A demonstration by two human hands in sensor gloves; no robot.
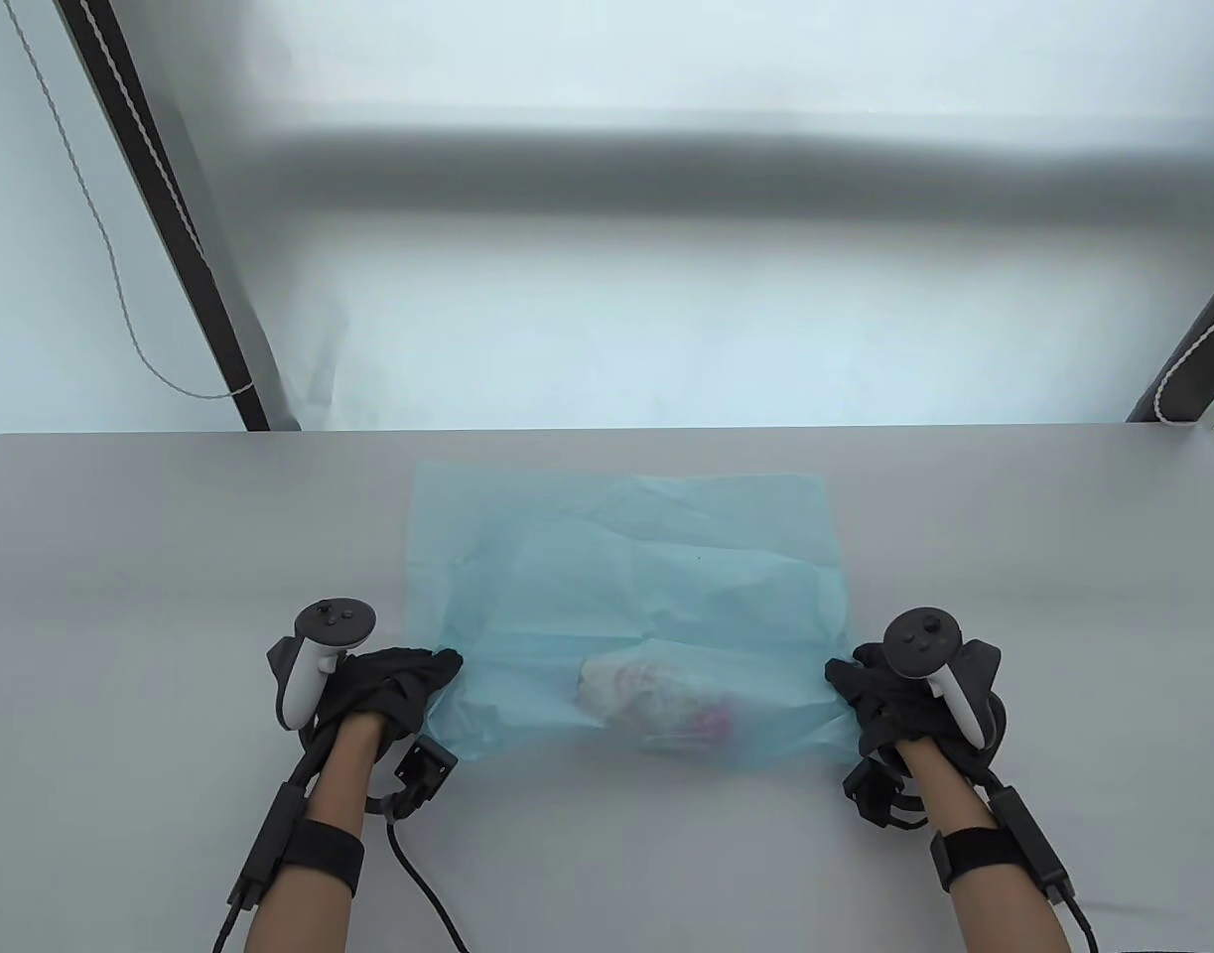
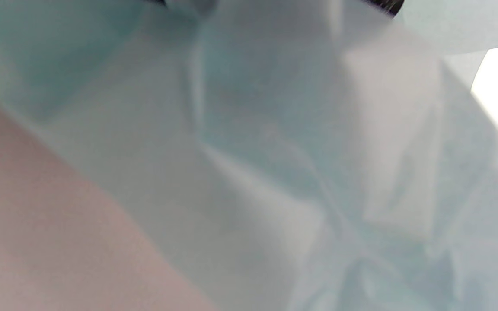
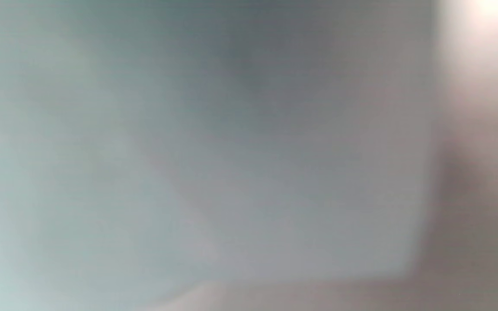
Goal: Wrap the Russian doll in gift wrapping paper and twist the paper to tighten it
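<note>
**Doll under blue paper, a hand at each side edge**

Grey and smooth, the bench [image 1: 170, 556] runs the full width of the table view, with a pale blurred backdrop beyond its far edge and dark slanted posts at the far left and far right corners. A sheet of light blue wrapping paper [image 1: 626, 576] lies on the middle of the bench, creased, its far edge close to the bench's far edge. Its near part is folded over the Russian doll [image 1: 656, 700], which lies on its side beneath the thin layer; white and pink colours show faintly through. No container is in sight; the paper alone covers the doll.

The left hand [image 1: 388, 685] holds the paper's left edge, gloved fingers curled onto it. The right hand [image 1: 889, 695] grips the right edge likewise. The doll sits between the two hands, apart from both, somewhat nearer the right one and close to the bench's near edge.

In the left wrist view, crumpled blue paper [image 2: 275, 151] fills the frame, blurred. The right wrist view is only a grey-blue blur, and nothing can be told from it.
</note>
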